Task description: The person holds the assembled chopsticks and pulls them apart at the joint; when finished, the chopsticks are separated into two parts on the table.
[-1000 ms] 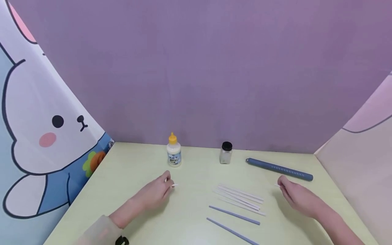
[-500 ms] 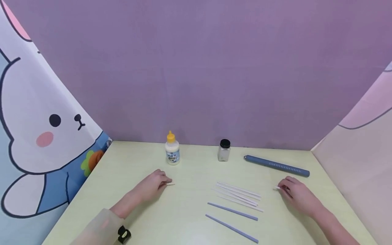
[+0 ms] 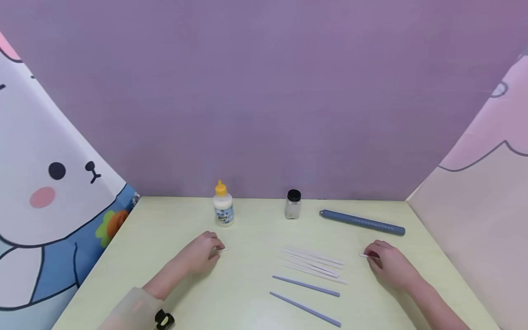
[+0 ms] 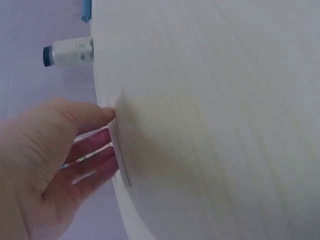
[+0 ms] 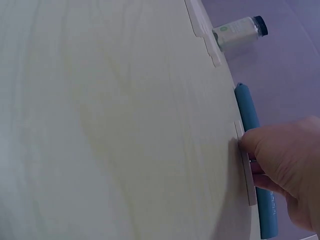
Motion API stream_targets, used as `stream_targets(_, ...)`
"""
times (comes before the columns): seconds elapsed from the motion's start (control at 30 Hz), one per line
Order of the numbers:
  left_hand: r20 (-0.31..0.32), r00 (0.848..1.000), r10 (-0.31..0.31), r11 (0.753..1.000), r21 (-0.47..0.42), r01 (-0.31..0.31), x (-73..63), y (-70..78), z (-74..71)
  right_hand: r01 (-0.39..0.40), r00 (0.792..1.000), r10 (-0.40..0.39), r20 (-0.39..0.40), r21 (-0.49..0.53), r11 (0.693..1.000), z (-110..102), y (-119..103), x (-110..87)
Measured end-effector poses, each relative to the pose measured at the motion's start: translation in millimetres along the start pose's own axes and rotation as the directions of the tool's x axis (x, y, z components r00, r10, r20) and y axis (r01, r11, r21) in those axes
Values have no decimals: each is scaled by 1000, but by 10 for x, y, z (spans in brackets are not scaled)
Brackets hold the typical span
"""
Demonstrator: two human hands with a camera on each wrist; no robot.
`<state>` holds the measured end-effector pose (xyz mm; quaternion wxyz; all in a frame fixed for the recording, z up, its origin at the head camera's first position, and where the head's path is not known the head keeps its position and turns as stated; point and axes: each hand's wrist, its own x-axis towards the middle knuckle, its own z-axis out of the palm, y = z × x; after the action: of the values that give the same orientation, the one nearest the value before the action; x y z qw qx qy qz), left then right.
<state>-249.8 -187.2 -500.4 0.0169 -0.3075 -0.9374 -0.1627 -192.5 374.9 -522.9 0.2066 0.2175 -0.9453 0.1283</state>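
My left hand [image 3: 202,253] pinches a thin white stick between thumb and fingers, low over the left part of the table. In the left wrist view this stick [image 4: 120,157] runs along the fingertips, close to the tabletop. On the right, my right hand [image 3: 391,264] pinches another thin white stick, whose end [image 3: 363,255] pokes out to the left. Most of that stick [image 5: 246,170] shows in the right wrist view, near the table surface. Between the hands lie several loose white sticks [image 3: 311,262] in a loose bundle, with two blue-grey sticks [image 3: 306,286] nearer the front.
A yellow-capped white bottle [image 3: 223,211] stands behind my left hand. A small clear jar [image 3: 293,208] with a black lid is at the back middle. A dark blue rod [image 3: 363,222] lies behind my right hand. The purple backdrop [image 3: 264,101] rises behind the table [image 3: 247,302].
The head view has shifted, so the tabletop things appear further left. Both hands keep their sticks and stay in nearly the same places, their fingers changing position slightly.
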Motion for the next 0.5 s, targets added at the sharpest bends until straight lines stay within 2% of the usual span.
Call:
stream_targets(0.2,20,997,-73,997,-4,74,-85,93,-8,-59,997,59,48,14,998,7,-53,14)
stream_targets(0.37,57,992,-109,993,-40,111,-47,146,-55,-88,993,88,77,6,996,-39,-62,51)
stream_targets(0.5,63,991,-117,991,-62,121,0,130,-56,-107,987,105,119,7,994,-69,-68,34)
